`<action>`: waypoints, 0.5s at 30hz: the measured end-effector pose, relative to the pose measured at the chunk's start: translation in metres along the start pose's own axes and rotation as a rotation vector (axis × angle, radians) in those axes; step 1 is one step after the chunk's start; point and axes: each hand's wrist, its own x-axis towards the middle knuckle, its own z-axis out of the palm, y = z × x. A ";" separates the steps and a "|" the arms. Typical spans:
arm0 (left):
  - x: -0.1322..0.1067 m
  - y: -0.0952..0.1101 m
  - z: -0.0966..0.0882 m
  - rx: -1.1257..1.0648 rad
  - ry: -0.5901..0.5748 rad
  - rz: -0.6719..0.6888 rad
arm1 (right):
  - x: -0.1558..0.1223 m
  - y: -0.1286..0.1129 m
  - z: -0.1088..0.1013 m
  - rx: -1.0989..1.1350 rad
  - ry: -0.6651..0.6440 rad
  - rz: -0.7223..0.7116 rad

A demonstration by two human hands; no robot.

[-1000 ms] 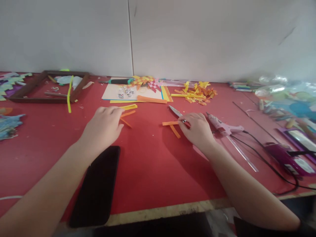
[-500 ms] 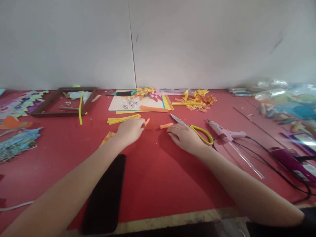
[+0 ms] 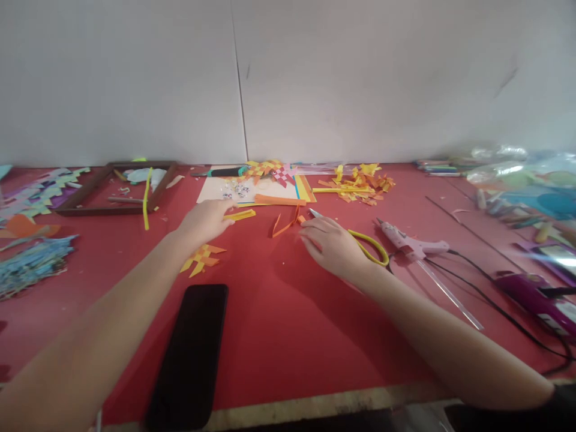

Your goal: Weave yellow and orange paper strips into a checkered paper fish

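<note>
My left hand [image 3: 204, 223] reaches over the yellow paper strips [image 3: 242, 215], its thumb and fingers apart at their left end and partly hiding them. My right hand [image 3: 333, 245] rests low over the table, fingers loosely spread and slightly blurred. At its fingertips lies a bent orange paper strip [image 3: 283, 228], with a short orange piece beside it. Scissors with yellow handles [image 3: 372, 246] lie partly under that hand. A woven yellow-and-orange paper piece [image 3: 202, 259] sits below my left wrist.
A black phone [image 3: 191, 354] lies in front. To the right are a pink glue gun [image 3: 409, 241] with a clear stick and cord. Farther back are stacked paper sheets [image 3: 211, 189], yellow and orange scraps [image 3: 364, 183] and a brown frame [image 3: 99, 210].
My left hand has let go of the orange strip and moved left to the yellow strips. The orange strip now stands bent on the table; my right hand has shifted slightly.
</note>
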 end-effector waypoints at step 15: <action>-0.002 -0.009 0.020 -0.017 0.055 0.004 | -0.020 -0.011 -0.005 0.244 0.224 -0.068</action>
